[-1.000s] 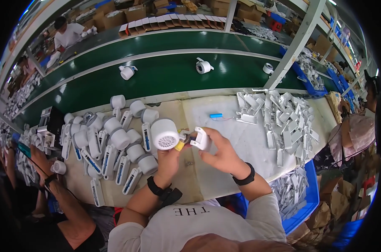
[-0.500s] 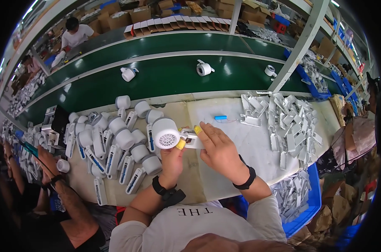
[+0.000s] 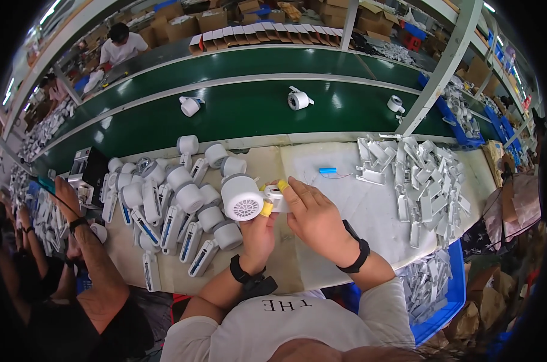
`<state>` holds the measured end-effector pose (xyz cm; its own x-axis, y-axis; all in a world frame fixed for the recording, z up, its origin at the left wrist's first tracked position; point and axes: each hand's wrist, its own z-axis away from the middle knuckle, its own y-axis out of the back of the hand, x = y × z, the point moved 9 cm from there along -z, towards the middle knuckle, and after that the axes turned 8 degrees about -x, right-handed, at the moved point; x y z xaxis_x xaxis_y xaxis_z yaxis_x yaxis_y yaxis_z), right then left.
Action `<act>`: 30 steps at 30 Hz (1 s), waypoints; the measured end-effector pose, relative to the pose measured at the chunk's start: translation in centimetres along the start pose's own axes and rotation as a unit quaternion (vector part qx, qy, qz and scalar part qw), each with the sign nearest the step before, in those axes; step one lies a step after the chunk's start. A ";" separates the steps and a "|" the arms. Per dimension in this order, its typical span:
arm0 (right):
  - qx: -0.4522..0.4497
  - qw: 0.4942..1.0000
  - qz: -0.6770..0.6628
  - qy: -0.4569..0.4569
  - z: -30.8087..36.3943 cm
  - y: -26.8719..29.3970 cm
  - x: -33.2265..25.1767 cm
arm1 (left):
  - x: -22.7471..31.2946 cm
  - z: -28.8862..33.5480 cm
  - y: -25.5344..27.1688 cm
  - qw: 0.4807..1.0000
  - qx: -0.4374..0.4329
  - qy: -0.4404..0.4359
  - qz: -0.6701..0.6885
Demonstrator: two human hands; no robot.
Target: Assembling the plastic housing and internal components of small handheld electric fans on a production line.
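The white grille-faced device (image 3: 238, 190) is held above the worktop (image 3: 288, 260), just right of a cluster of similar devices (image 3: 186, 196). It is gripped beside its grille by the curled left hand (image 3: 258, 238); its handle (image 3: 278, 196) is clasped by the right hand (image 3: 319, 222), fingers close together.

I lose part of the handheld fan (image 3: 243, 196) behind the right hand (image 3: 322, 226); its round head hides some of the left hand (image 3: 259, 239), and my view's lower edge crops a co-worker (image 3: 83, 329).

White cover (image 3: 280, 205) now against handle (image 3: 273, 193), hands (image 3: 319, 224) closer together
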<state>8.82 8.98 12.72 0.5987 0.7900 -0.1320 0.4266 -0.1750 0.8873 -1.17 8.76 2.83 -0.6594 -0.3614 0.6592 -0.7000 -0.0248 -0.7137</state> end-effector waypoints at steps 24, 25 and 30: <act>0.079 0.995 -0.029 0.052 0.6 0.1 0.3 | 1.8 -1.1 0.1 0.998 -0.048 -0.003 0.043; 0.080 0.991 -0.070 0.082 0.8 0.2 0.4 | 1.2 -0.9 0.2 0.994 -0.052 0.038 0.088; 0.071 0.977 -0.137 0.146 1.5 0.4 1.6 | 0.8 -0.7 -1.5 0.981 -0.102 0.087 0.141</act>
<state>10.96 9.29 12.24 0.2383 0.9490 -0.2063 0.6456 0.0039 0.7637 -0.87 9.20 4.60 -0.8589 -0.1618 0.4859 -0.5120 0.2462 -0.8230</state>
